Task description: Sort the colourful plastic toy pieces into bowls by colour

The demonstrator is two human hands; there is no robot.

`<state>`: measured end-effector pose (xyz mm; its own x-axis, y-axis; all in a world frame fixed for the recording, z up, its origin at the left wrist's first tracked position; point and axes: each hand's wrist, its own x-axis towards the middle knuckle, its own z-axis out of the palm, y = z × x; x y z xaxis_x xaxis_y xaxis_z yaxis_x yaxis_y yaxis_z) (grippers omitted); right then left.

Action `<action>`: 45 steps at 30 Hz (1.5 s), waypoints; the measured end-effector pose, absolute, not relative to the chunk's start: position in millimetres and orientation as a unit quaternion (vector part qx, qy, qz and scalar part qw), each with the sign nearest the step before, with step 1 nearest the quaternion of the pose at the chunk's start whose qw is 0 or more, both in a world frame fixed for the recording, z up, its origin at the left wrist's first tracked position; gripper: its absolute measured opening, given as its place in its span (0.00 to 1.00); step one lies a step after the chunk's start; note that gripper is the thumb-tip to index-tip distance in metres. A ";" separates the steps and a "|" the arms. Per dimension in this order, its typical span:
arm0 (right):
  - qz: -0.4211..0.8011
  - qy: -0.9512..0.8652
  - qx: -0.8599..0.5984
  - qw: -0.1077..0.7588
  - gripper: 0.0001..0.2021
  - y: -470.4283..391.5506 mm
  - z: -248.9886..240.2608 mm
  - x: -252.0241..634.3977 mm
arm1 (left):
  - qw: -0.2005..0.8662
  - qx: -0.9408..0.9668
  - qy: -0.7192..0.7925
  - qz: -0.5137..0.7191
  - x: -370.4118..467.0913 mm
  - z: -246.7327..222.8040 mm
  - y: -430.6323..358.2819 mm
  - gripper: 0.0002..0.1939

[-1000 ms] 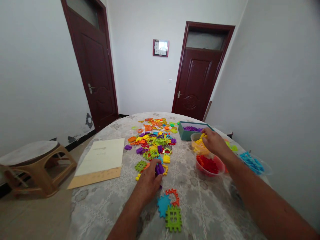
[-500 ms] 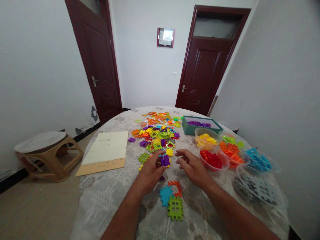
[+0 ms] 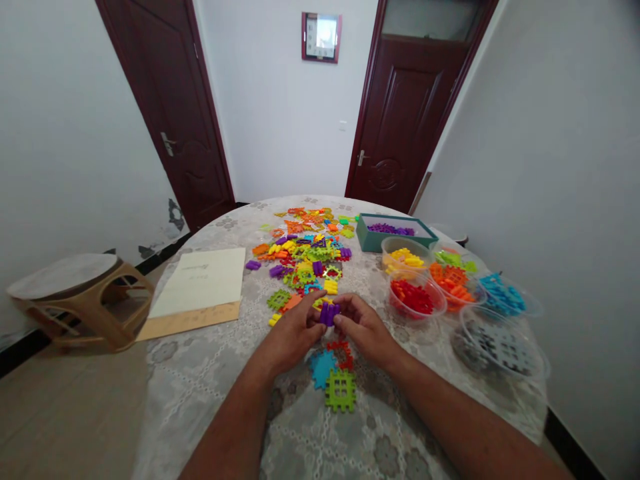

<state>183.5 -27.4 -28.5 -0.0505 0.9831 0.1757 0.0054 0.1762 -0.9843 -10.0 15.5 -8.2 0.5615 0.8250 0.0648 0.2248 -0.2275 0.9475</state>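
A purple ridged plastic building piece (image 3: 329, 314) is raised a little above the table in front of me. My left hand (image 3: 295, 332) grips it from the left, fingers closed around its side. On the other side, the fingertips of my right hand (image 3: 366, 328) pinch its right edge. Just below my hands lie a green toothed square (image 3: 341, 391), a blue toothed piece (image 3: 323, 368) and a red-orange toothed piece (image 3: 345, 353), close together. Beyond my hands spreads a mixed pile of coloured pieces (image 3: 315, 252), with a yellow piece (image 3: 331, 287) at its near edge.
To the right stand clear bowls of red (image 3: 413, 297), yellow (image 3: 405, 259), orange (image 3: 453, 285), blue (image 3: 503, 295) and grey pieces (image 3: 500, 347). Behind them is a green box (image 3: 397, 240) holding purple pieces. A paper-topped board (image 3: 200, 283) lies left; a stool (image 3: 83, 300) stands beyond.
My right hand has moved left and its fingers have closed on the purple piece, which my left hand was holding. The view has tilted down slightly.
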 end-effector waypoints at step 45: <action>0.047 -0.493 -0.751 0.436 0.20 105.9 119.3 368.3 | 0.330 0.727 0.501 0.334 -21.6 1.3 30.5 0.22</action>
<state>368.3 105.9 119.3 0.5089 0.7822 0.3594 0.7002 -0.1333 -0.7014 -21.6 30.5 1.3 0.2753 0.9487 0.1553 0.5078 -0.2807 0.8144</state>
